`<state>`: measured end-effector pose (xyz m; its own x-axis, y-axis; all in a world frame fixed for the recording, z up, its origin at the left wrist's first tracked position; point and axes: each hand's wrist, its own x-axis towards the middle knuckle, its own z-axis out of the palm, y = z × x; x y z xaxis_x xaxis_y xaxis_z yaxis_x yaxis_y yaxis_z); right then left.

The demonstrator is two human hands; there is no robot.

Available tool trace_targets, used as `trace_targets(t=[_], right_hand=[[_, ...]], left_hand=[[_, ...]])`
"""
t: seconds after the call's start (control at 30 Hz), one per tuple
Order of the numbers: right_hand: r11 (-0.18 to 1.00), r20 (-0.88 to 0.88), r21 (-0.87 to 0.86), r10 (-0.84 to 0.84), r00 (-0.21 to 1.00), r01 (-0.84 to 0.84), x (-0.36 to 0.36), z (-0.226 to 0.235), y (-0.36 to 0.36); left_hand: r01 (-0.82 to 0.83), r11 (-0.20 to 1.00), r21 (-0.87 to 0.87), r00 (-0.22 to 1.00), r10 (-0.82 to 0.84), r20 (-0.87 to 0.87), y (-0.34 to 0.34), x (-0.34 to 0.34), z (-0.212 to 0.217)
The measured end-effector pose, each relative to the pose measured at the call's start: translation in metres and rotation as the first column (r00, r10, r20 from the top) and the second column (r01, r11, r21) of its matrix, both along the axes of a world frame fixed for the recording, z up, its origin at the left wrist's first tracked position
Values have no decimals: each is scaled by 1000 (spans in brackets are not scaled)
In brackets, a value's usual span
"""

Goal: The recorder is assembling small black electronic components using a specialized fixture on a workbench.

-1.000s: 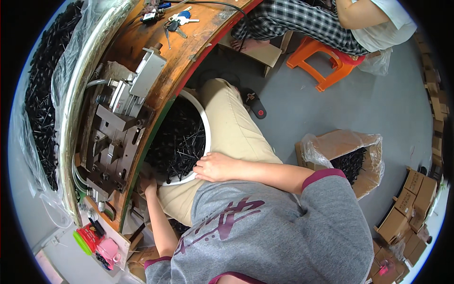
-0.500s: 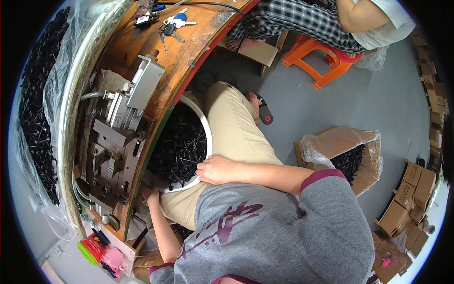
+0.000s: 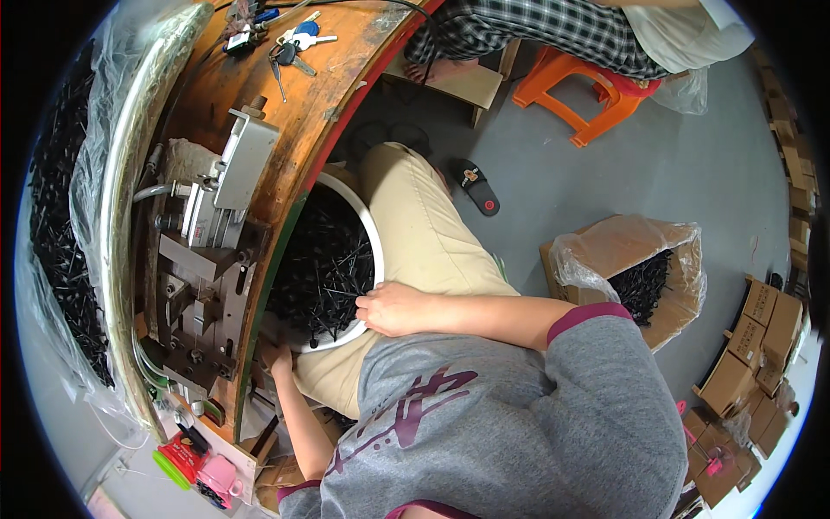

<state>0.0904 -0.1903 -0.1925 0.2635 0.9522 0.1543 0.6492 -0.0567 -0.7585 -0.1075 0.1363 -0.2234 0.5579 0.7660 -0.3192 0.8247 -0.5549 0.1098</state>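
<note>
Down on the lap, a white round basin [image 3: 373, 251] full of small black screws [image 3: 324, 268] sits wedged between the thigh and the edge of the orange worktop [image 3: 259, 95]. The right hand [image 3: 393, 309] rests on the basin's near rim with the fingers curled in toward the pile; looks like it's pinching up a few screws, but I honestly can't tell if anything is actually between the fingertips. The left hand [image 3: 278, 356] is lower, tucked right at the worktop edge beside the grey metal fixture [image 3: 203, 285], fingers bent, and whether it's holding a screw is hidden from this angle.

If I had to give tips for this bit: grab a small bunch instead of a fistful, since these things tangle and poke. Keep the basin snug against the worktop so it doesn't tip off the knee when the right hand digs in. Pass across to the left hand close to the fixture so nothing drops into the gap between the lap and the bench. Pointy ends away from the palm, obviously.

Other stuff around: a bunch of keys [image 3: 294, 43] up top on the worktop, a big plastic-lined heap of the same black screws [image 3: 60, 225] on the far left, a cardboard box [image 3: 622, 259] with more on the floor, and an orange stool [image 3: 596, 82] where another person sits.
</note>
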Motion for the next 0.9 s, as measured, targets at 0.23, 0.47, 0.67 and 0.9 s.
trace_targets(t=[0.23,0.47,0.67,0.9], right_hand=[[1000,0,1,-11,1000,11,0,-3,2],[1000,9,5,-5,1000,5,-3,-2,0],[1000,61,19,-22,998,21,3,-2,4],[997,104,78,-4,995,-5,7,10,-1]], left_hand=[[32,999,-9,995,-31,98,6,-7,-12],[8,1000,-6,992,-8,124,13,-18,-21],[-12,1000,-26,994,15,112,10,-13,-21],[-92,994,-61,976,102,194,-32,-6,-5]])
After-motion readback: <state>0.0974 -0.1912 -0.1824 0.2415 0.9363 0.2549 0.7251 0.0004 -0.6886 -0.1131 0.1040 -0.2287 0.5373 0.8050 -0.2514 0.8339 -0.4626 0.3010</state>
